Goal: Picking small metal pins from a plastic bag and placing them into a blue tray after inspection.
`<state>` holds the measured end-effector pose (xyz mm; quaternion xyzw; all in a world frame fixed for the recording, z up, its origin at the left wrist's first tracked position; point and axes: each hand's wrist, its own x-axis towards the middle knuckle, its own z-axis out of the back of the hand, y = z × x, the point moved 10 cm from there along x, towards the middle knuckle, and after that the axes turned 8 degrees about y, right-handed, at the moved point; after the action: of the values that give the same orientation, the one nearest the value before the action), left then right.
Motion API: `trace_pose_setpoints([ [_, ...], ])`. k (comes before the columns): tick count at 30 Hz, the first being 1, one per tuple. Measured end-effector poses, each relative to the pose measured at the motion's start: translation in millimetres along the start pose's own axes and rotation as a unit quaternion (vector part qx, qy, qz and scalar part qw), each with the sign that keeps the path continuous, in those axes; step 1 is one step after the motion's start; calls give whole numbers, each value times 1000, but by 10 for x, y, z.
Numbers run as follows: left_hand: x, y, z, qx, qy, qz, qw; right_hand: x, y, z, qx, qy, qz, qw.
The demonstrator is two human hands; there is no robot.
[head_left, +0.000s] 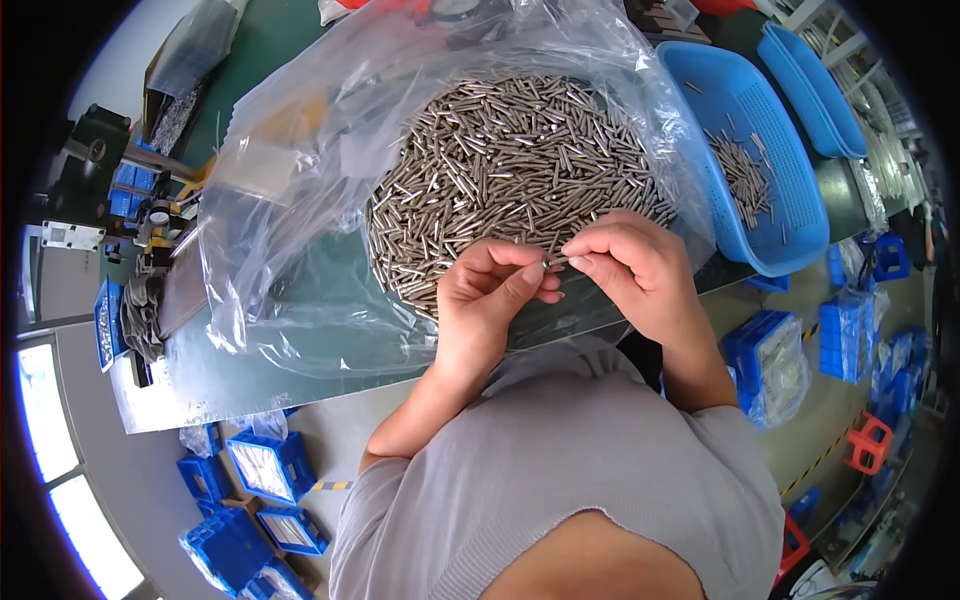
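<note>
A large heap of small metal pins lies on a clear plastic bag spread over the green table. Just in front of the heap, both hands meet over its near edge. My left hand pinches one end of a slim metal pin between thumb and fingers. The other end is between the thumb and forefinger of my right hand. To the right of the heap, a blue plastic basket contains a smaller pile of similar pins.
Another blue basket stands beyond the first at the far right. A black bench device occupies the table's left end. The table's near edge runs in front of me. Blue crates and a red stool stand on the floor.
</note>
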<state>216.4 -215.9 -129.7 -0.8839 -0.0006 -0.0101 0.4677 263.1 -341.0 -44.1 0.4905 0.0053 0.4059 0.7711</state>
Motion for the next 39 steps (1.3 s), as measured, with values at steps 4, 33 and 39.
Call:
trace_pose_setpoints([
  [4, 4, -2, -24, 15, 16, 6, 1000, 17, 98, -29, -44, 20, 31, 998],
  [33, -93, -268, 135, 0, -79, -142, 987, -171, 89, 706, -272, -202, -41, 940],
  [39, -104, -263, 165, -10, -108, -135, 985, 28, -47, -293, -216, 76, 42, 973],
])
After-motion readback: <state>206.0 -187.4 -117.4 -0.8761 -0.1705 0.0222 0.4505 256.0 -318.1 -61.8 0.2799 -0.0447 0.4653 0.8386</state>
